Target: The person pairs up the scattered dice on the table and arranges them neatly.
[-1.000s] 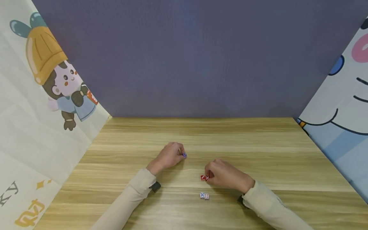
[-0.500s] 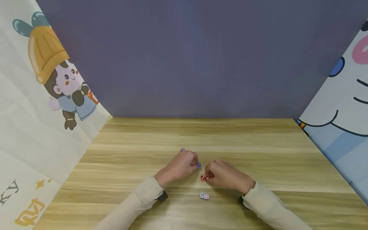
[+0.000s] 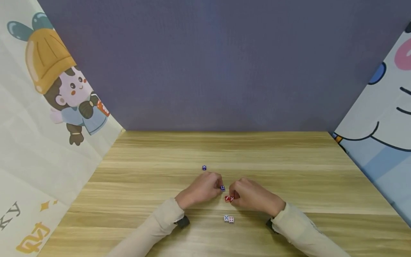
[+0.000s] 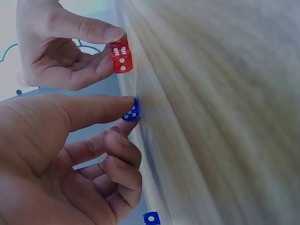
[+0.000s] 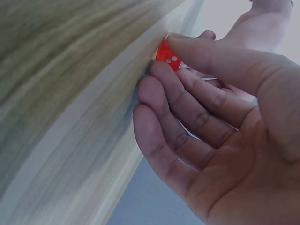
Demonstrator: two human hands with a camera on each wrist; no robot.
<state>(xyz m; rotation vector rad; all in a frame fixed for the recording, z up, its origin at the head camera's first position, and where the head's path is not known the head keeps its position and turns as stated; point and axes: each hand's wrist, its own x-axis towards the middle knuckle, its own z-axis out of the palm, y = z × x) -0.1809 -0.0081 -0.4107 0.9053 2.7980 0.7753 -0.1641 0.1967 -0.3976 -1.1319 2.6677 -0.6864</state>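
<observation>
Between thumb and forefinger my left hand [image 3: 202, 190] pinches a blue die [image 3: 223, 188] with white pips, low at the table in the left wrist view. My right hand [image 3: 255, 196] pinches a red die [image 3: 232, 199] at the tabletop; its fingertips partly cover that die in the right wrist view. Against its left side sits another red die [image 3: 227, 199]. The blue die is just behind this red pair, a small gap away. Beyond my left hand, a second blue die [image 3: 204, 167] lies alone on the wood.
Nearer to me on the wood-grain table [image 3: 154, 153], a white die with blue pips [image 3: 226, 218] and a white die with red pips [image 3: 231, 220] stand side by side. A grey-blue panel [image 3: 224, 71] rises at the back edge, with printed cloths at both sides.
My left hand has carried its blue die right and toward me, up close to the red dice, uncovering the second blue die behind. My right hand has stayed in place.
</observation>
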